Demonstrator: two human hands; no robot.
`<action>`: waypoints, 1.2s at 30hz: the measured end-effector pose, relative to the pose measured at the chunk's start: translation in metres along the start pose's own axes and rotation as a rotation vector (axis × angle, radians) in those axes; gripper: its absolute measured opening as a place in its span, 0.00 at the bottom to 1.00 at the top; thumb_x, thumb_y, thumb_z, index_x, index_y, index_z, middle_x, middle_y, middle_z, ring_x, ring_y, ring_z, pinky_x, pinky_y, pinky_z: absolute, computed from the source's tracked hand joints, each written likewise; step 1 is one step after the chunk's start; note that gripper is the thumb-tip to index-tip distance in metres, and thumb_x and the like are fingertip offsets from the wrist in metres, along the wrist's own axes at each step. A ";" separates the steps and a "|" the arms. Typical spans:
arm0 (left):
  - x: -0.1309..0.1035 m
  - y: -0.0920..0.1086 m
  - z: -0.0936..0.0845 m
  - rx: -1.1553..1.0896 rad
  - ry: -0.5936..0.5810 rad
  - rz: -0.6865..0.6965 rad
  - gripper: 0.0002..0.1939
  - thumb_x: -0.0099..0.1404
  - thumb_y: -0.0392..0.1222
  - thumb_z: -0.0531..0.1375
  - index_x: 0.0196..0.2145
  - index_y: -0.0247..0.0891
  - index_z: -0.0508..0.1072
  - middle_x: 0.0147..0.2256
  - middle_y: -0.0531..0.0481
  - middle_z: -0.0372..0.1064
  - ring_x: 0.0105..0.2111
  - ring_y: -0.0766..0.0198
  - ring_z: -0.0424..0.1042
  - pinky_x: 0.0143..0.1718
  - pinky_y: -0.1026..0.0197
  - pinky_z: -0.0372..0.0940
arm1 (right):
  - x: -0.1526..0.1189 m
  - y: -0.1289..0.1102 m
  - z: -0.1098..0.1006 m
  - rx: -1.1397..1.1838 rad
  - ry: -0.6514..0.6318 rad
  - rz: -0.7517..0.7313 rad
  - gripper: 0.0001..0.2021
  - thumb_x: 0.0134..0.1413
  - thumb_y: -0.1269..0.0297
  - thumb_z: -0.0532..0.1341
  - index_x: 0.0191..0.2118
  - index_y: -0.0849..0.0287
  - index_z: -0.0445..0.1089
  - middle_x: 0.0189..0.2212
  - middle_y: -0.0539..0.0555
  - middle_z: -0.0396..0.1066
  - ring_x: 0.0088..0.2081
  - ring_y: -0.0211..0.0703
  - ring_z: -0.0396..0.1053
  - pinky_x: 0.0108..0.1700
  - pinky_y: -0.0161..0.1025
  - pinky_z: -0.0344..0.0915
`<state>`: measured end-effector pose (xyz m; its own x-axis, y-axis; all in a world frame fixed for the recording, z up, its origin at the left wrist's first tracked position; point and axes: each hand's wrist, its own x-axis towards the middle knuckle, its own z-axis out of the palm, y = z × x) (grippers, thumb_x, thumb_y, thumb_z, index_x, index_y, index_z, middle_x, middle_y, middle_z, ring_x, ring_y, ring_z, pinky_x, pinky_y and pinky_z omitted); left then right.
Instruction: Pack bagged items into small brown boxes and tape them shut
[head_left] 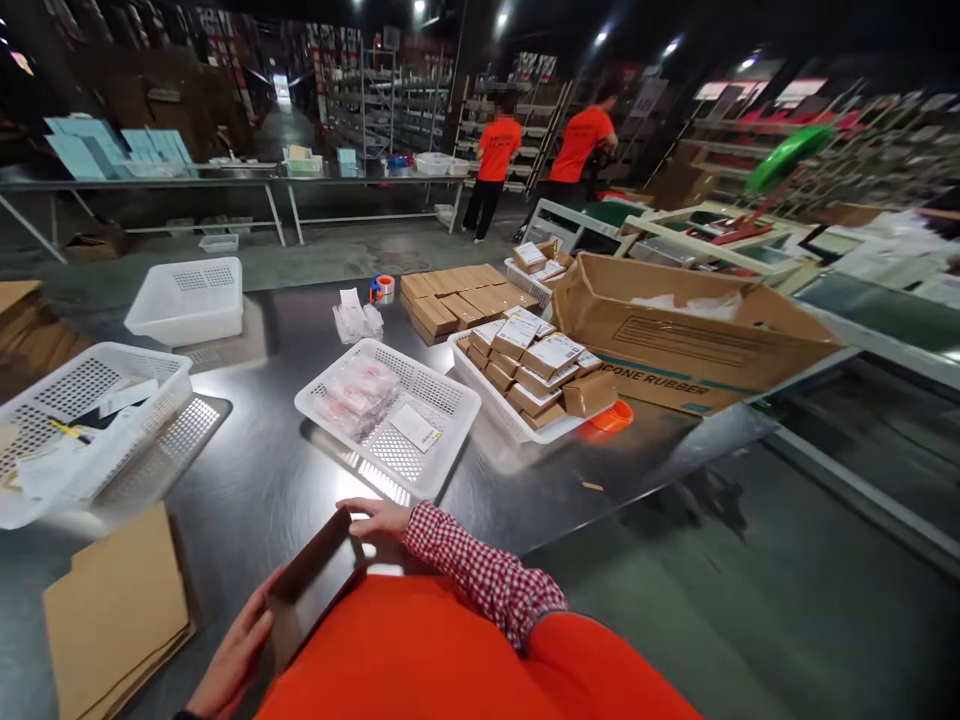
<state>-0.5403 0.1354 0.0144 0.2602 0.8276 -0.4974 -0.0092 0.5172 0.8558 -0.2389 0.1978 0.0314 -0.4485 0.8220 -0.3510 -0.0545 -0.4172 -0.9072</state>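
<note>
Box [319, 585] is b/w both hands, by the near edge of the bench [251, 440], close to the orange shirt [420, 645]. Can't tell if it touches the bench. Its long side slants from near L to far R. L hand [238, 645] has its fingers on the near end, R hand [379, 520] grips the far end. Tray [429, 385] w/ bags [364, 393] is just past R hand, the nearer one. Flat card [124, 600] lies L of L hand.
</note>
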 end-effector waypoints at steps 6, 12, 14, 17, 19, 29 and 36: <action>0.030 0.001 0.013 0.162 0.058 0.067 0.42 0.54 0.64 0.61 0.61 0.42 0.59 0.64 0.43 0.56 0.64 0.49 0.55 0.65 0.50 0.51 | 0.012 0.011 0.004 -0.241 0.001 0.029 0.44 0.32 0.61 0.74 0.59 0.57 0.58 0.45 0.53 0.66 0.45 0.47 0.65 0.48 0.42 0.64; 0.041 0.003 0.037 0.538 0.384 0.282 0.42 0.52 0.61 0.62 0.57 0.32 0.58 0.57 0.30 0.60 0.57 0.39 0.63 0.58 0.43 0.60 | 0.018 0.030 0.024 -0.391 0.320 -0.193 0.37 0.37 0.67 0.73 0.57 0.56 0.63 0.54 0.58 0.64 0.55 0.53 0.62 0.59 0.49 0.57; 0.036 -0.008 0.028 0.672 0.464 0.441 0.29 0.58 0.56 0.58 0.52 0.35 0.65 0.51 0.35 0.67 0.54 0.41 0.67 0.57 0.43 0.61 | 0.016 0.031 0.024 -0.430 0.338 -0.249 0.26 0.42 0.67 0.70 0.51 0.57 0.68 0.50 0.57 0.68 0.52 0.51 0.65 0.58 0.48 0.59; 0.029 -0.031 -0.002 0.872 0.319 0.641 0.18 0.65 0.47 0.51 0.48 0.42 0.72 0.49 0.42 0.72 0.52 0.46 0.69 0.56 0.45 0.64 | 0.006 0.022 0.013 -0.552 0.229 -0.300 0.13 0.50 0.68 0.64 0.44 0.59 0.74 0.46 0.57 0.71 0.52 0.50 0.66 0.58 0.48 0.60; 0.025 -0.043 -0.022 1.014 0.144 0.734 0.21 0.65 0.43 0.51 0.54 0.46 0.70 0.55 0.46 0.69 0.56 0.49 0.67 0.56 0.49 0.65 | -0.006 0.011 -0.001 -0.625 0.049 -0.280 0.18 0.52 0.69 0.62 0.50 0.58 0.72 0.56 0.59 0.65 0.60 0.51 0.59 0.62 0.49 0.54; 0.027 -0.050 -0.042 1.322 -0.033 0.781 0.32 0.61 0.48 0.60 0.62 0.46 0.63 0.60 0.42 0.63 0.59 0.44 0.62 0.57 0.50 0.62 | -0.004 0.023 0.010 -0.570 0.189 -0.212 0.24 0.44 0.54 0.70 0.48 0.57 0.71 0.51 0.57 0.66 0.52 0.47 0.65 0.55 0.43 0.61; 0.040 -0.054 -0.029 1.376 -0.034 0.832 0.31 0.62 0.41 0.57 0.63 0.51 0.59 0.63 0.49 0.59 0.64 0.48 0.53 0.62 0.48 0.56 | 0.035 -0.030 0.006 -0.854 0.341 -0.198 0.09 0.55 0.60 0.63 0.41 0.57 0.72 0.43 0.55 0.70 0.46 0.46 0.66 0.51 0.42 0.62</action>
<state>-0.5574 0.1470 -0.0554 0.6468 0.7506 0.1355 0.6757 -0.6463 0.3546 -0.2584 0.2361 0.0475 -0.2086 0.9730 -0.0989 0.6318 0.0568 -0.7731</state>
